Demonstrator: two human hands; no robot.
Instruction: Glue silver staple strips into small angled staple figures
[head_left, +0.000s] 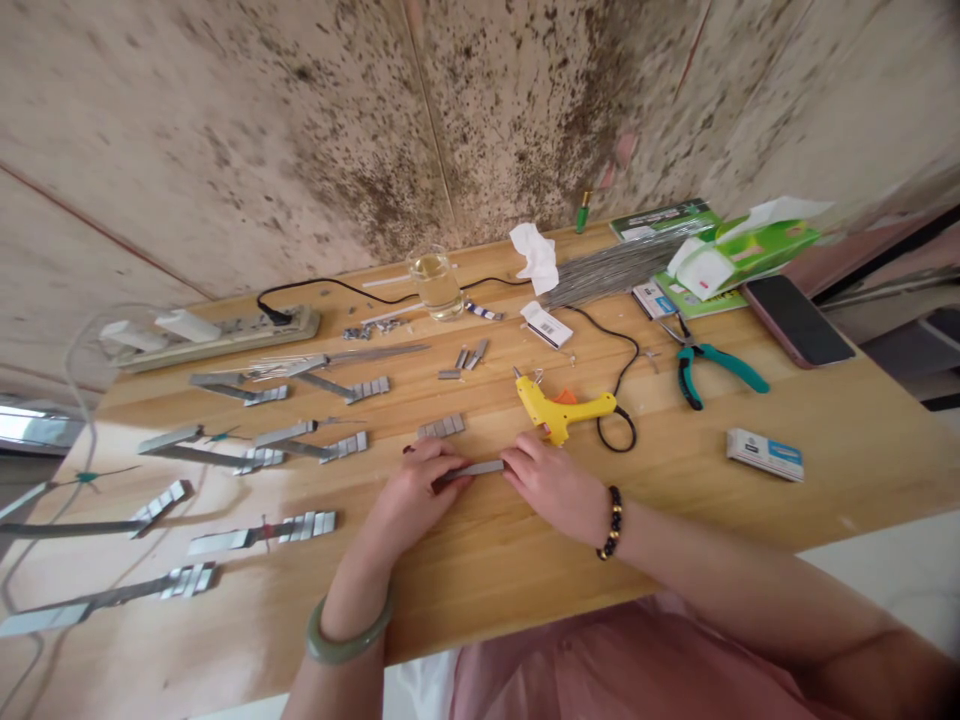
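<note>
Between both hands lies a grey strip of staples, low over the wooden table. My left hand pinches its left end, and my right hand has its fingers closed on the right end. The fingers hide both ends of the strip. Just beyond my left hand is a short segmented grey block. A yellow hot glue gun with an orange trigger lies right behind my right hand. Farther back are several small loose staple pieces.
Several built grey staple pieces cover the left side. A power strip, a glass of yellowish liquid and a bundle of thin wires stand along the back. Teal-handled pliers, a phone and a small box lie right.
</note>
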